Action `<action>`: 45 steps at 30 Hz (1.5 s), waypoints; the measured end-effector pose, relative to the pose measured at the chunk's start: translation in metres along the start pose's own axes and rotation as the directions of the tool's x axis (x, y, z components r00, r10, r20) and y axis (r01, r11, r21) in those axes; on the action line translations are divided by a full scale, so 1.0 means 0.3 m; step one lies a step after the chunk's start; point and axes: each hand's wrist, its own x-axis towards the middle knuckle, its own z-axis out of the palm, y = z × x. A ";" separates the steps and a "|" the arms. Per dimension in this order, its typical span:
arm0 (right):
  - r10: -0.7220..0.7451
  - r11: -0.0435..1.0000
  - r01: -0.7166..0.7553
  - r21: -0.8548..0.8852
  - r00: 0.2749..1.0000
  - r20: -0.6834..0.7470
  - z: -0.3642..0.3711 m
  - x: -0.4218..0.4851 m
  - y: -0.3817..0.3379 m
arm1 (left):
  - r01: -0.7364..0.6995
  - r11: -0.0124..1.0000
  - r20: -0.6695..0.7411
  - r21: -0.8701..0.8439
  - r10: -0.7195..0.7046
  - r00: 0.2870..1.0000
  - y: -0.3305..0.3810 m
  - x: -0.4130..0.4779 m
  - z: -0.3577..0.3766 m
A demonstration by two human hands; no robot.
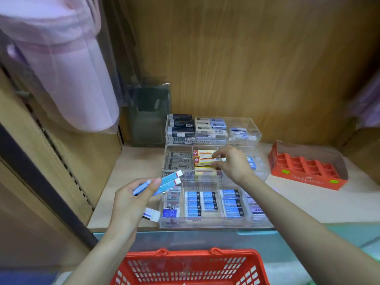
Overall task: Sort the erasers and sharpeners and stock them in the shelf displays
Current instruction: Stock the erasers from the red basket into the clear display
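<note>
Wooden shelf | left hand grips blue erasers | right hand pinches eraser over tray

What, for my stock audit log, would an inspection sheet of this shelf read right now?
Surface: pale wooden shelf with a wood-panel back wall.
Job's things: three-tier clear acrylic display, its compartments partly filled with boxed erasers.
Clutter: orange-red carton tray to the right of the display; its cells look empty.
Hands: left hand grips blue stick erasers and a white-sleeved eraser; right hand pinches a yellow-and-white eraser box in the middle tier.
Cables: nothing seen.
Surroundings: red basket below the shelf edge; pale pink material at the upper left.
</note>
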 end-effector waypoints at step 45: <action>0.161 0.244 -0.376 0.894 0.925 0.345 -0.062 -0.490 -0.099 | 0.097 0.985 0.490 0.140 -0.153 0.858 -0.036 -0.110 0.083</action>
